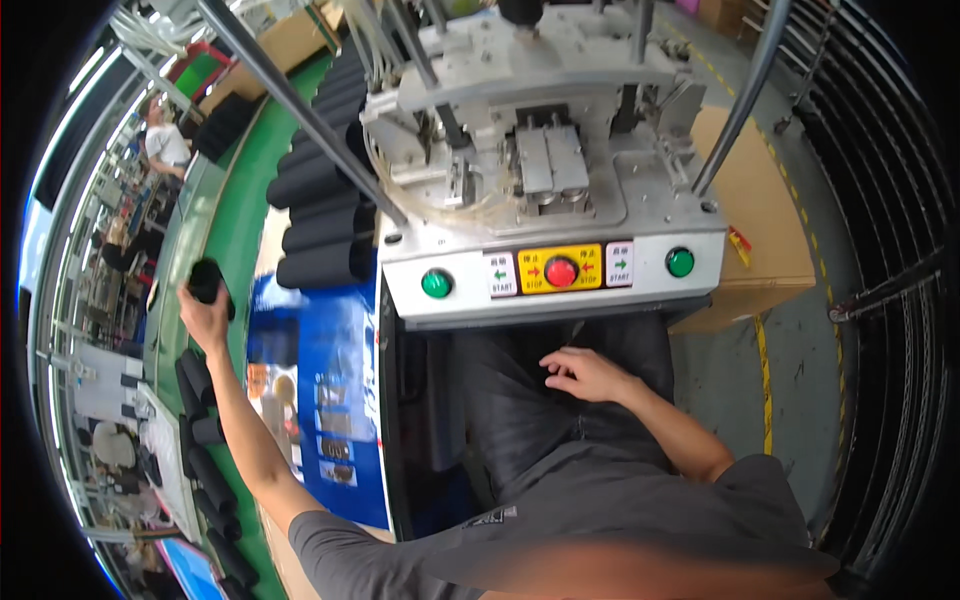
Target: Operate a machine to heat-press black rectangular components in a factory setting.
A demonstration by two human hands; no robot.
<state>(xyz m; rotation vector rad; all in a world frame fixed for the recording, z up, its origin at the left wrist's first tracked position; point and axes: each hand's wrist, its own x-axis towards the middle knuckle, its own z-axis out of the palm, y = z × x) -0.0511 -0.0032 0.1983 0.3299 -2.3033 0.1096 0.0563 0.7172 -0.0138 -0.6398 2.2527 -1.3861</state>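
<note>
My left hand (205,318) reaches out to the far left over the green surface, its fingers wrapped round a dark cylinder (207,278). The cylinder's top faces up and looks dark; its lower part is partly hidden by the hand. My right hand (588,376) lies over my dark trousers in front of the machine, fingers loosely bent and apart, with nothing in them. Ahead stands a light metal press machine (440,240) with green and red push buttons on its front panel. A metal block fixture (552,165) sits in its middle.
Black cylinders (325,258) lie stacked left of the machine, beside a blue printed board (362,430). Several more black cylinders (212,480) lie along the green conveyor-like strip (245,195). Slanted metal posts (300,110) flank the machine. A cardboard box (760,225) stands to its right, near dark racks (880,200).
</note>
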